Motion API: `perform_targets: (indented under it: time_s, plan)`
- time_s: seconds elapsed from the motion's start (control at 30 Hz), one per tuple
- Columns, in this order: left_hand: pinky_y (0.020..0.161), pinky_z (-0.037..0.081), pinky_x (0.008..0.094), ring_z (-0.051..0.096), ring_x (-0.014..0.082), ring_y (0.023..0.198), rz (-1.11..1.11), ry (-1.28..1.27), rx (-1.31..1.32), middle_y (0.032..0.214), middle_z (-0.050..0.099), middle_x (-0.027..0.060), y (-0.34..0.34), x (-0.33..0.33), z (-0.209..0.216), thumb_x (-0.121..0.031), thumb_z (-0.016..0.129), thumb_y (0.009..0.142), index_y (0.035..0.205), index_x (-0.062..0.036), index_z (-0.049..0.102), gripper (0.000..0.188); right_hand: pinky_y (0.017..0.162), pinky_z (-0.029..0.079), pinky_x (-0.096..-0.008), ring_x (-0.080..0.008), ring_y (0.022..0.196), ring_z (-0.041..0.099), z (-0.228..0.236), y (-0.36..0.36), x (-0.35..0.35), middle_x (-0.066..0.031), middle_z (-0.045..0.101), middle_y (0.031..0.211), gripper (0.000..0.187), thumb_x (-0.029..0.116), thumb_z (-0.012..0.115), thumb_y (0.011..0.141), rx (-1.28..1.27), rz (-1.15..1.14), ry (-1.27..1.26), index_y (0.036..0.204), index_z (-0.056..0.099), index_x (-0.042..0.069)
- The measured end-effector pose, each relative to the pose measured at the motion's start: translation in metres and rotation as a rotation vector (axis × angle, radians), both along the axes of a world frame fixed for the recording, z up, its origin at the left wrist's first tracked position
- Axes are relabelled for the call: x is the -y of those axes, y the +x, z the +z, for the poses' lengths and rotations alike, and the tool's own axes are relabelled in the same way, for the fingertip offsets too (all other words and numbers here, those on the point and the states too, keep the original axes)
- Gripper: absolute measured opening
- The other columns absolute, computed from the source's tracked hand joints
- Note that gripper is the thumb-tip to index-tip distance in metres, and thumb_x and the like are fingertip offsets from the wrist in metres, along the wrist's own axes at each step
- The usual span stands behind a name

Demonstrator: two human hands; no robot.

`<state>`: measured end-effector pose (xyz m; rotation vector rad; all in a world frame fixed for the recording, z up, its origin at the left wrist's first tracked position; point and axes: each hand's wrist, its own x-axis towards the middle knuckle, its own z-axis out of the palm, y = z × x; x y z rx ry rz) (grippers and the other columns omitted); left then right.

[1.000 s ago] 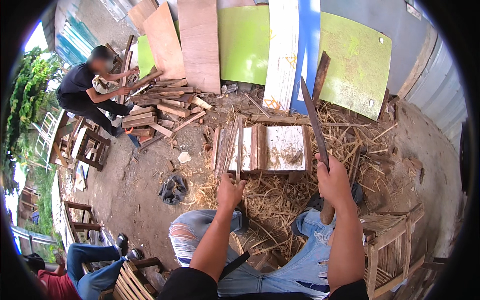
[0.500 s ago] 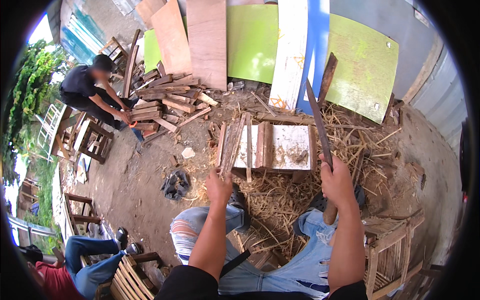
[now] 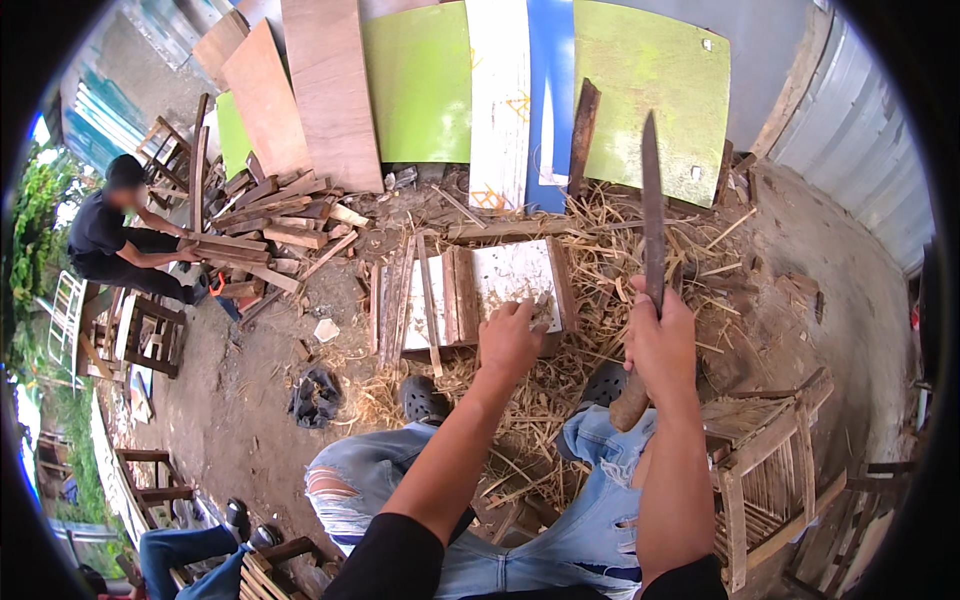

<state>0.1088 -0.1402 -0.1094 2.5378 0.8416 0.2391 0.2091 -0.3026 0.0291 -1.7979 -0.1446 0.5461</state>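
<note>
My right hand (image 3: pixel 664 345) is wrapped round the wooden handle of a machete (image 3: pixel 653 215), whose long dark blade points up and away from me. My left hand (image 3: pixel 508 345) reaches over the near edge of a low bench with a white top (image 3: pixel 505 265). Its fingers are stretched out over the surface, beside small chips of debris, with nothing seen in them. A thicker brown wood strip (image 3: pixel 461 295) lies across the bench left of that hand. Farther left is a thin wood slat (image 3: pixel 428 305), which overhangs the near edge.
Wood shavings (image 3: pixel 540 400) litter the ground around the bench and my feet. A slatted wooden frame (image 3: pixel 770 480) stands at right. A black plastic bag (image 3: pixel 315 397) lies at left. Beyond it, a person (image 3: pixel 125 235) handles wood by a lumber pile (image 3: pixel 290 225). Another person's legs (image 3: pixel 190 555) show lower left.
My left hand has left the strips at the bench's left and moved right, over the white top. The machete now stands more upright. The view has shifted right.
</note>
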Motion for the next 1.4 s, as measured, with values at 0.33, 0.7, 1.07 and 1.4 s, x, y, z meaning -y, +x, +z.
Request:
perform_targets:
  time_s: [0.33, 0.7, 1.07, 1.4]
  plan:
    - [0.088, 0.050, 0.0439, 0.062, 0.0379, 0.106, 0.013, -0.339, 0.337, 0.109, 0.068, 0.0185, 0.045, 0.018, 0.013, -0.025, 0.067, 0.092, 0.117, -0.0051, 0.068, 0.032, 0.037, 0.038, -0.0237, -0.0063, 0.044, 0.045, 0.003, 0.018, 0.017, 0.0013, 0.048, 0.066, 0.031, 0.012, 0.046, 0.102, -0.003, -0.052, 0.116, 0.129, 0.054, -0.003]
    - [0.085, 0.054, 0.0373, 0.067, 0.0262, 0.095, -0.059, -0.369, 0.166, 0.118, 0.067, 0.0173, -0.008, -0.036, 0.087, -0.023, 0.067, 0.094, 0.126, -0.0018, 0.063, 0.038, 0.039, 0.040, -0.0259, -0.0091, 0.045, 0.047, 0.002, 0.037, 0.038, -0.0022, 0.050, 0.070, 0.036, 0.012, 0.049, 0.100, -0.008, -0.323, 0.280, 0.131, 0.050, -0.006]
    - [0.086, 0.052, 0.0374, 0.067, 0.0258, 0.098, -0.151, -0.266, 0.067, 0.115, 0.070, 0.0153, -0.053, -0.075, 0.121, -0.017, 0.068, 0.092, 0.122, -0.0021, 0.066, 0.034, 0.044, 0.045, -0.0324, -0.0140, 0.052, 0.051, -0.001, 0.057, 0.045, -0.0038, 0.051, 0.076, 0.039, 0.011, 0.054, 0.095, -0.078, -0.403, 0.299, 0.131, 0.048, -0.004]
    - [0.089, 0.051, 0.0407, 0.065, 0.0340, 0.101, -0.102, -0.193, -0.001, 0.109, 0.069, 0.0185, -0.082, -0.104, 0.142, -0.015, 0.069, 0.089, 0.118, -0.0002, 0.065, 0.033, 0.059, 0.055, -0.0419, -0.0250, 0.068, 0.066, -0.098, 0.176, -0.019, -0.0134, 0.065, 0.080, 0.021, 0.016, 0.058, 0.092, -0.171, -0.268, -0.483, 0.100, 0.063, -0.003]
